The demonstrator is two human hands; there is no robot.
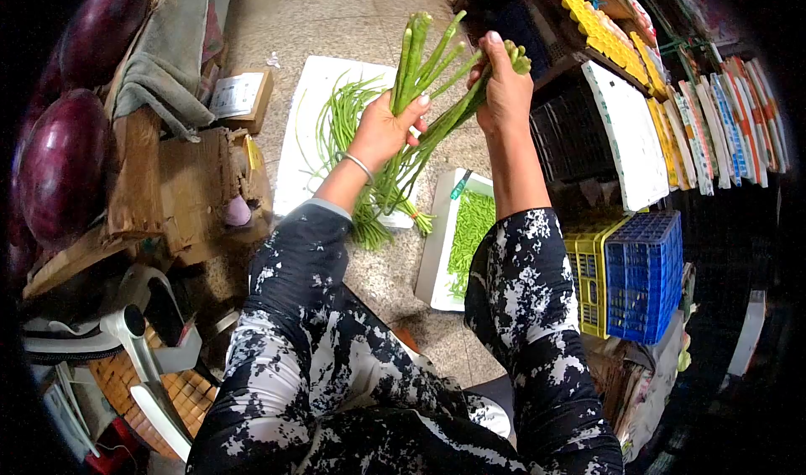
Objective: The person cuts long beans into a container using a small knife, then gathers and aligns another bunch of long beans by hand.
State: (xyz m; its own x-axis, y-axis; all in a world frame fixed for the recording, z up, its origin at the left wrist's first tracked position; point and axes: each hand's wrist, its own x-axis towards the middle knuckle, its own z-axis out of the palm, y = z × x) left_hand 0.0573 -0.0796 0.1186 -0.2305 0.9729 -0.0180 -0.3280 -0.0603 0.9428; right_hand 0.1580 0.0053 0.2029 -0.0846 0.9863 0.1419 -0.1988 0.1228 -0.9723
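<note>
My left hand (388,131) is closed round a bundle of long green beans (413,59), whose thick ends stick up above the fist. To its right, my right hand (504,89) grips more long beans, their ends showing past the thumb. The strands hang down between and below both hands. Underneath, more long beans (344,118) lie loose on a white board (298,160). A white tray (432,261) of short cut green pieces (472,233) stands below my right hand, with a green-handled tool (460,184) on its upper edge.
Large purple eggplants (65,168) and a grey cloth (164,63) are at the left, above a chair (138,332). At the right are yellow egg trays (600,30), a blue crate (645,278) and a yellow crate (588,278). A cardboard box (260,101) sits behind the board.
</note>
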